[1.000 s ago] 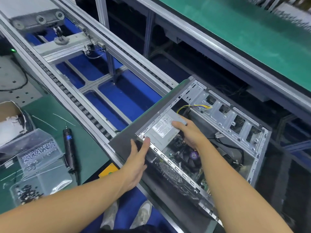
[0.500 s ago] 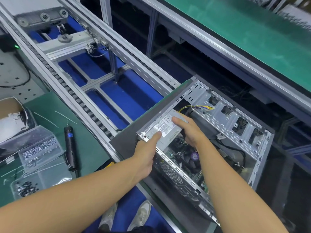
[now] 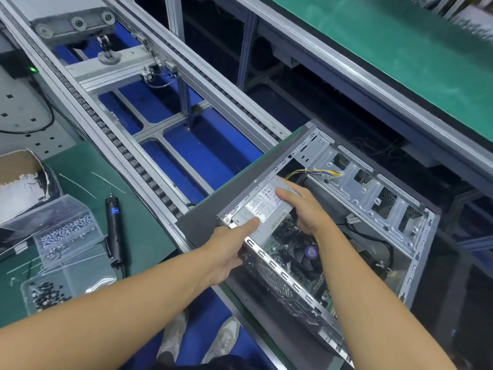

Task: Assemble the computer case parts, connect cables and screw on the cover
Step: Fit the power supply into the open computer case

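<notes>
Scene: assembly-line workstation, viewed from above over a person's two bare forearms.
Computer case [image 3: 378,209]: open metal tower lying on its side on a dark grey board [image 3: 202,222] at the conveyor [image 3: 128,156]. Its open side faces up, and it sits at a slant in the lower right of the view.
Power supply [image 3: 262,209]: grey metal box with a white printed label, sitting inside the case in the corner nearest the conveyor, against the rear panel.
Left hand [image 3: 226,252]: at that same rear corner. The thumb lies straight on the power supply's labelled face. The other fingers curl round the case's rear edge below it, pinching the two together.
Right hand [image 3: 306,209]: resting on the inner end of the power supply. The fingers are pressed together across its top, and the thumb is out of sight.
Cables [image 3: 314,172]: yellow and black bundle just beyond the power supply, running toward the drive bays.
Motherboard [image 3: 293,247]: on the case floor just beside the power supply, partly hidden under the right wrist.
Electric screwdriver [image 3: 114,231]: black, lying on the green mat [image 3: 144,214] left of the conveyor, well apart from both hands.
Screw boxes: two clear plastic boxes just left of the screwdriver. One holds silver screws [image 3: 64,231] and the other dark screws [image 3: 48,292].
Shoes [image 3: 224,340]: pale pair on the blue floor between the forearms.
</notes>
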Tool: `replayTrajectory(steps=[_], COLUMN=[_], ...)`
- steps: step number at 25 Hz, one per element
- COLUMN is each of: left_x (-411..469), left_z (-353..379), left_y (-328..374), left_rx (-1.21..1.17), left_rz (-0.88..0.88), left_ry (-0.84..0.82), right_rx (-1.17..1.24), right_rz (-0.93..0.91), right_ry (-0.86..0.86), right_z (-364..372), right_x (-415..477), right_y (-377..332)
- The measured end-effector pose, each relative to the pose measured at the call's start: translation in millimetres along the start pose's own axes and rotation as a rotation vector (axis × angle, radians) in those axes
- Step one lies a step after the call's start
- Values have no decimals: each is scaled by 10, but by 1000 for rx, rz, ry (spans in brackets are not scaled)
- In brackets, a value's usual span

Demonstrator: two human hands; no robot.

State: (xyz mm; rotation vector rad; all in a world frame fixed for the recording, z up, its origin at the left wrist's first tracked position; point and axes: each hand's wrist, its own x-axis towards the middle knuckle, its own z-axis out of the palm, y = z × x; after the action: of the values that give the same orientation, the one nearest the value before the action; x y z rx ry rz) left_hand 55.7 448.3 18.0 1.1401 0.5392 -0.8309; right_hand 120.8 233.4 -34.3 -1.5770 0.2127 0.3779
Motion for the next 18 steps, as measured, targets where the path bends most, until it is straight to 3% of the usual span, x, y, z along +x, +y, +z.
replayTrajectory(steps=[13, 16, 18], left_x=[67, 1, -33], left_z=[35, -25, -180], left_y=[-102, -94, -132], left_rx=[1, 183, 290], left_rz=[128, 111, 14], left_ry=[114, 166, 115], right_rx=[-50, -89, -69], right_rz=[-6, 7, 114], right_ry=[24, 20, 40], right_z=[30, 62, 92], right_x=[-11, -13, -56], right_y=[17, 58, 120])
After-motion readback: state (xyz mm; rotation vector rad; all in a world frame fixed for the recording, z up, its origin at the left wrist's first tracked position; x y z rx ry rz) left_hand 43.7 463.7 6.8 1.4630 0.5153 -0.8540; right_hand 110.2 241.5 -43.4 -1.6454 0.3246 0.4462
